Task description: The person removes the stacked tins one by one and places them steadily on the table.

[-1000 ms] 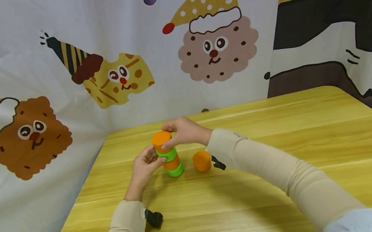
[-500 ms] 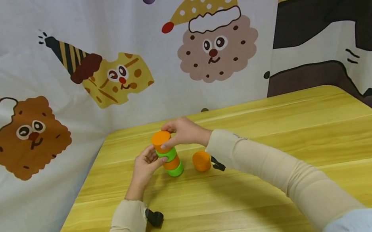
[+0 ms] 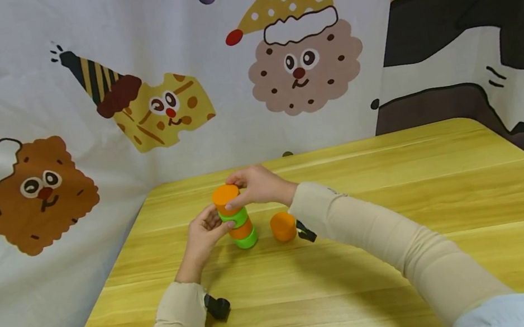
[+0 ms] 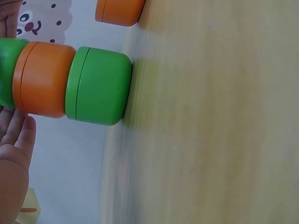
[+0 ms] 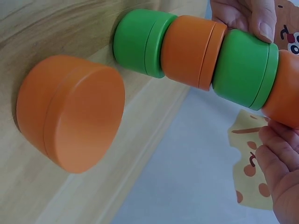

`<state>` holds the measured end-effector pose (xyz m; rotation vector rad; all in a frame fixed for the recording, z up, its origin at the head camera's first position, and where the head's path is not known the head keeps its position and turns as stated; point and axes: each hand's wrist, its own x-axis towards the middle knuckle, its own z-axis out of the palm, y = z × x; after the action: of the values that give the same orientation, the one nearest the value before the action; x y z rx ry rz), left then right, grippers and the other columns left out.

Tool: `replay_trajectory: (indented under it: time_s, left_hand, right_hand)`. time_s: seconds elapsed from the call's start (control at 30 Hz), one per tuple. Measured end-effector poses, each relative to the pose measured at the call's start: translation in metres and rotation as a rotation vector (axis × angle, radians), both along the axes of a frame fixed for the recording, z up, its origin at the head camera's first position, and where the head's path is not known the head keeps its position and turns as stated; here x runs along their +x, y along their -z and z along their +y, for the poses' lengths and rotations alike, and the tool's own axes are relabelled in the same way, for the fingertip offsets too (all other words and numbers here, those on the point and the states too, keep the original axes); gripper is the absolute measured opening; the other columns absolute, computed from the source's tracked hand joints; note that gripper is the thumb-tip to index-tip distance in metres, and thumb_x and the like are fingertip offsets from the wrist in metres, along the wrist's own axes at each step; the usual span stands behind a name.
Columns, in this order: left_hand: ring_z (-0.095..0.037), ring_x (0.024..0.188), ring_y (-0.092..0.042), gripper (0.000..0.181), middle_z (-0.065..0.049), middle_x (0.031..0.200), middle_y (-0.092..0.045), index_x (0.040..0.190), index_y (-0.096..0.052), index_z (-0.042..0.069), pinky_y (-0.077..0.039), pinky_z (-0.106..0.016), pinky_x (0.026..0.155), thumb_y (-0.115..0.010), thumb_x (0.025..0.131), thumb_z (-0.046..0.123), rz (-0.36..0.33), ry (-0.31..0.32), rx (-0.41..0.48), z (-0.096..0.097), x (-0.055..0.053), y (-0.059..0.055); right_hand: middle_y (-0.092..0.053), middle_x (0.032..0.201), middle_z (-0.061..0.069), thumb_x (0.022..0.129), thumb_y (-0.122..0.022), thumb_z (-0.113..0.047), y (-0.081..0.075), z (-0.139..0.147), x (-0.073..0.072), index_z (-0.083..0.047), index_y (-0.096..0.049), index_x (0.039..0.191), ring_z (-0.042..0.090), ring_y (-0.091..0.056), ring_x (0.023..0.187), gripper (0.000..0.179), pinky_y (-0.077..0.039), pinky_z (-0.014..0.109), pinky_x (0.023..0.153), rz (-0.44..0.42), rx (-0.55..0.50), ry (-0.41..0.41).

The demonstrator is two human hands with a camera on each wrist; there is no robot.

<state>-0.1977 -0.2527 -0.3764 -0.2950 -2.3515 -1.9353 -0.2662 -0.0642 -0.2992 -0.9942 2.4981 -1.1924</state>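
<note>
Several small round cups, orange and green by turns, stand in an upright stack. Green forms the bottom (image 3: 247,239), with an orange cup (image 4: 44,79) above it and then the upper green cup (image 5: 245,70). An orange cup (image 3: 226,198) tops the stack; my right hand (image 3: 265,186) holds it between thumb and fingers. From the left, my left hand (image 3: 204,241) steadies the upper green cup, thumb at its near side and fingers behind. To the right of the stack a separate orange cup (image 3: 283,227) stands on the table.
The wooden table (image 3: 363,295) ends at a back edge close behind the stack. A white curtain with cartoon prints (image 3: 306,66) hangs behind it. Each sleeve carries a small black device (image 3: 218,307) at the wrist.
Both hands keep the same hold on the stack, and the loose orange cup stays put. Only the head view shifts very slightly.
</note>
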Motion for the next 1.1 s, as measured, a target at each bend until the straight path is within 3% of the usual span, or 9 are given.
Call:
replay_trajectory:
  time_s: [0.23,0.43,0.8,0.87,1.03,1.1]
  left_hand:
    - [-0.009,0.108,-0.057,0.053,-0.013,0.127,-0.056,0.133,-0.048,0.009,-0.046,-0.022,0.093,-0.068,0.084,0.011,0.004,0.001,0.004,-0.005,-0.005,0.009]
    - [-0.012,0.107,-0.058,0.053,-0.012,0.124,-0.058,0.133,-0.049,0.008,-0.048,-0.023,0.091,-0.07,0.083,0.012,0.028,0.003,0.008,-0.005,-0.005,0.009]
    - [-0.01,0.11,-0.056,0.057,-0.014,0.13,-0.054,0.133,-0.048,0.008,-0.046,-0.02,0.092,-0.071,0.082,0.018,0.0,-0.006,-0.001,-0.005,-0.005,0.008]
    - [-0.009,0.11,-0.056,0.056,-0.015,0.13,-0.054,0.133,-0.048,0.006,-0.046,-0.019,0.092,-0.07,0.083,0.016,-0.005,-0.008,-0.004,-0.002,-0.002,0.003]
    - [-0.006,0.109,-0.056,0.055,-0.015,0.131,-0.053,0.134,-0.047,0.005,-0.044,-0.018,0.093,-0.069,0.084,0.011,-0.02,-0.025,-0.022,-0.001,-0.002,0.003]
    - [-0.005,0.109,-0.056,0.055,-0.013,0.131,-0.054,0.134,-0.048,0.007,-0.044,-0.017,0.093,-0.07,0.083,0.014,-0.012,-0.027,-0.024,-0.004,-0.005,0.007]
  right_hand:
    - [-0.057,0.127,0.007,0.074,-0.078,-0.033,0.0,0.001,0.001,-0.005,-0.054,0.129,0.021,-0.054,0.117,0.066,-0.045,0.034,0.098,-0.019,-0.043,-0.012]
    - [-0.058,0.125,0.006,0.073,-0.078,-0.035,-0.001,0.002,0.001,-0.006,-0.054,0.129,0.021,-0.055,0.116,0.067,-0.045,0.035,0.097,0.002,-0.055,-0.015]
    - [-0.057,0.127,0.007,0.074,-0.078,-0.035,-0.003,0.017,-0.005,-0.007,-0.055,0.128,0.022,-0.055,0.116,0.065,-0.045,0.034,0.098,0.034,-0.05,0.011]
    - [-0.058,0.126,0.007,0.074,-0.078,-0.034,-0.002,0.02,-0.006,-0.006,-0.055,0.127,0.023,-0.055,0.116,0.064,-0.045,0.035,0.098,0.038,-0.057,0.012]
    - [-0.06,0.122,0.008,0.075,-0.078,-0.031,-0.002,0.029,-0.007,-0.005,-0.056,0.125,0.023,-0.056,0.114,0.061,-0.046,0.036,0.097,0.051,-0.073,0.011]
    - [-0.06,0.121,0.008,0.075,-0.078,-0.03,-0.003,0.032,-0.007,-0.004,-0.056,0.125,0.023,-0.056,0.113,0.06,-0.046,0.037,0.097,0.051,-0.076,0.011]
